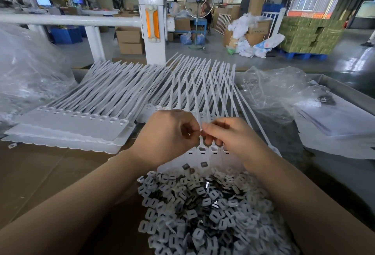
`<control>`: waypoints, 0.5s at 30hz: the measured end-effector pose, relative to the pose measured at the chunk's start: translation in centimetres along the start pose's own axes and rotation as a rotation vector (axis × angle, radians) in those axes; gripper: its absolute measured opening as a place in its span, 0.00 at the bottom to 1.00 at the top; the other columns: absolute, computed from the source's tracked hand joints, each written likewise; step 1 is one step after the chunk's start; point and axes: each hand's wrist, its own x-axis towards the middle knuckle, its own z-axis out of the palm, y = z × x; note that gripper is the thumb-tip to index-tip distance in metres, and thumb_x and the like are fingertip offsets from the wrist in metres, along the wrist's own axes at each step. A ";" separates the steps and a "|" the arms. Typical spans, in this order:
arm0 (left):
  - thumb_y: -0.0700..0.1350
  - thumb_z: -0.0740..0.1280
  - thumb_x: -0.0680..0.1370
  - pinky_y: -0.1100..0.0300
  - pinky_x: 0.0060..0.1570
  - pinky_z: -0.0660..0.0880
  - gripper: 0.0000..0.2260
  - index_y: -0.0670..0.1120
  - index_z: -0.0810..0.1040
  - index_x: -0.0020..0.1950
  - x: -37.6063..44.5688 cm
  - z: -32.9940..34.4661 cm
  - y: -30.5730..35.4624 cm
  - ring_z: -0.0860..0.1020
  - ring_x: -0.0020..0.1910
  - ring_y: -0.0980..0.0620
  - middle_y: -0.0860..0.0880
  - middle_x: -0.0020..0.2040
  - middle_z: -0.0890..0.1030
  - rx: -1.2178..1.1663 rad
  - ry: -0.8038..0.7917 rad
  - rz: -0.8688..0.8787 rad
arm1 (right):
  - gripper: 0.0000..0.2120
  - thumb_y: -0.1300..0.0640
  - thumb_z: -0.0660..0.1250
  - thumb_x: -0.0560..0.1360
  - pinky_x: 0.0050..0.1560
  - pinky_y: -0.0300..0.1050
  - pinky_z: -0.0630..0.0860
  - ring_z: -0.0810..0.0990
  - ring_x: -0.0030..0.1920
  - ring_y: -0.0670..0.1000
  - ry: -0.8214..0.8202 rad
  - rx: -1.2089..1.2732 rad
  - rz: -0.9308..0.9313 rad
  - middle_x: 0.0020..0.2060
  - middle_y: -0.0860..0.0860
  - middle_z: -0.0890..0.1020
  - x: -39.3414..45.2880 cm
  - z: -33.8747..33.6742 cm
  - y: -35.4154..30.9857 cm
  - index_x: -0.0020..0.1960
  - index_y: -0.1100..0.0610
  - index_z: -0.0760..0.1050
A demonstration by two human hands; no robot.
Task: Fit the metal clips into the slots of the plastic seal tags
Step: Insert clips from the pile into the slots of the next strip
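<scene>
left hand [168,133] hides seal tags [205,153] (clip indistinct).

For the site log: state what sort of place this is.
Most likely a factory or warehouse packing floor: stacked cartons on a blue pallet, sheets of plastic seal tags laid out in bulk, and a heap of metal clips on the cardboard-covered bench.

I can read no text from here: print on a distant carton [256,30] is too blurred.

A single head-worn view looks forward and down, close over the cardboard worktop [50,173], edges seemingly warped.
</scene>
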 end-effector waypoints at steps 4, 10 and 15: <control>0.38 0.76 0.71 0.59 0.36 0.79 0.03 0.46 0.84 0.41 0.0 0.1 -0.1 0.80 0.33 0.58 0.54 0.36 0.83 0.013 0.008 0.024 | 0.07 0.54 0.69 0.77 0.32 0.29 0.69 0.75 0.29 0.37 -0.007 0.031 -0.008 0.32 0.48 0.84 0.0 0.0 0.0 0.42 0.54 0.82; 0.38 0.71 0.76 0.67 0.33 0.74 0.03 0.45 0.81 0.45 0.3 0.3 -0.7 0.80 0.33 0.54 0.49 0.37 0.84 -0.523 -0.095 -0.455 | 0.04 0.55 0.70 0.77 0.32 0.26 0.70 0.77 0.30 0.35 0.033 0.048 -0.067 0.32 0.44 0.84 0.1 -0.1 0.1 0.44 0.52 0.82; 0.40 0.70 0.77 0.69 0.31 0.71 0.04 0.44 0.83 0.43 0.5 0.2 -0.8 0.78 0.32 0.53 0.48 0.34 0.84 -0.614 -0.131 -0.529 | 0.02 0.55 0.71 0.76 0.34 0.25 0.70 0.78 0.32 0.35 0.039 0.044 -0.104 0.32 0.43 0.83 0.1 -0.1 0.2 0.45 0.53 0.82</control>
